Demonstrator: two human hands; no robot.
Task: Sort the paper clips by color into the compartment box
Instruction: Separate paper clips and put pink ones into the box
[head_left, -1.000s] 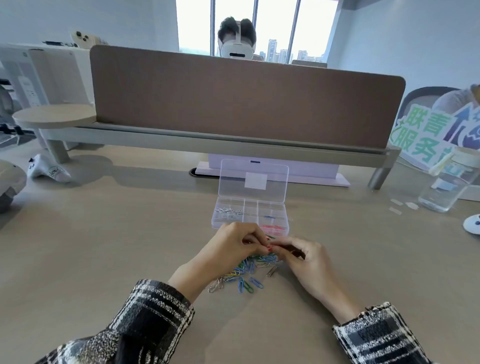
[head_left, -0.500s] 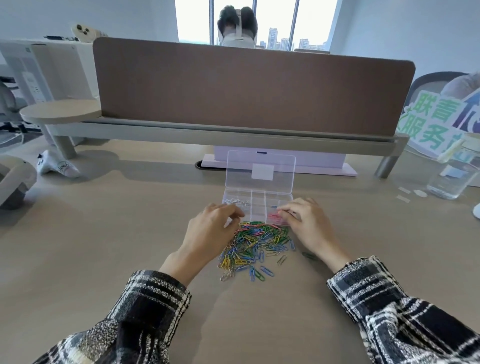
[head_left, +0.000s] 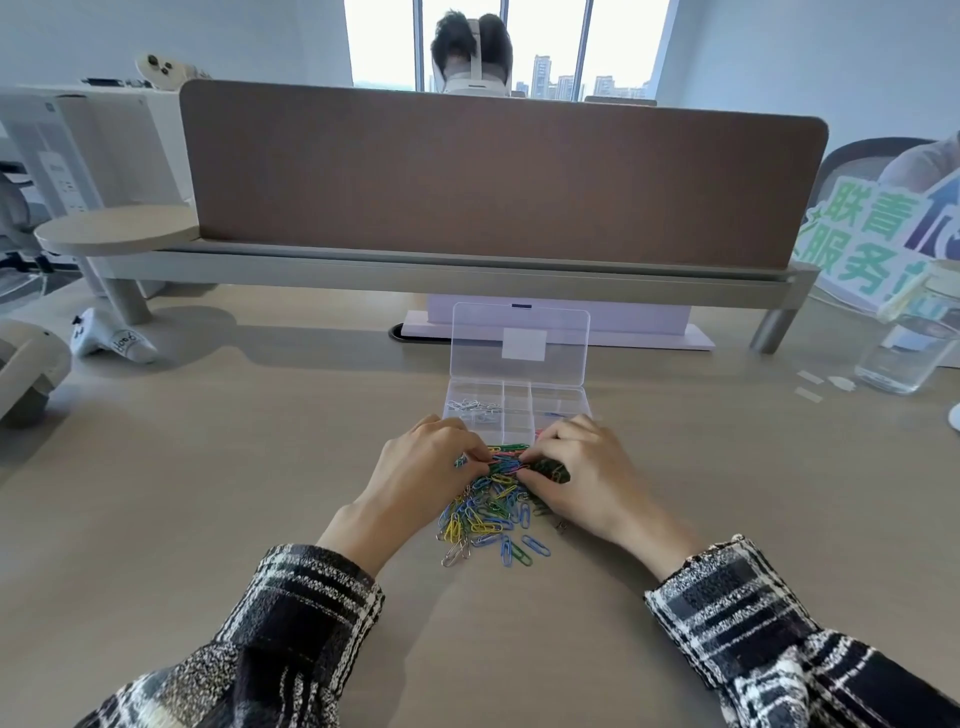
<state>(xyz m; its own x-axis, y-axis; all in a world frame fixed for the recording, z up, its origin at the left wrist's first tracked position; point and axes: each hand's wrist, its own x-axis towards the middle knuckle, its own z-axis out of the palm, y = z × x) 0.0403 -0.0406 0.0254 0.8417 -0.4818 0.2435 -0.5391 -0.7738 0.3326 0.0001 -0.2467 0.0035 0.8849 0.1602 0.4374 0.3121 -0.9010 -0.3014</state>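
Note:
A heap of mixed paper clips (head_left: 485, 512) in blue, yellow, green, red and silver lies on the desk just in front of me. Behind it stands the clear compartment box (head_left: 569, 401), its lid (head_left: 519, 325) upright. Silver clips (head_left: 475, 408) fill its left compartment, and a blue clip (head_left: 555, 414) lies in a right one. My left hand (head_left: 418, 478) has its fingers curled into the far edge of the heap, pinching clips. My right hand (head_left: 582, 473) meets it there, fingers curled over a dark green bunch of clips (head_left: 548, 470). My hands hide the box's near row.
A brown divider screen (head_left: 498, 176) on a grey rail crosses the desk behind the box. A white controller (head_left: 111, 340) lies far left. At the far right stand a glass jar (head_left: 904, 353) and paper scraps (head_left: 810, 387). A person sits beyond the screen.
Both hands went from pinching a clip together to the box's front row, one at each side, then came back together onto the far edge of the heap.

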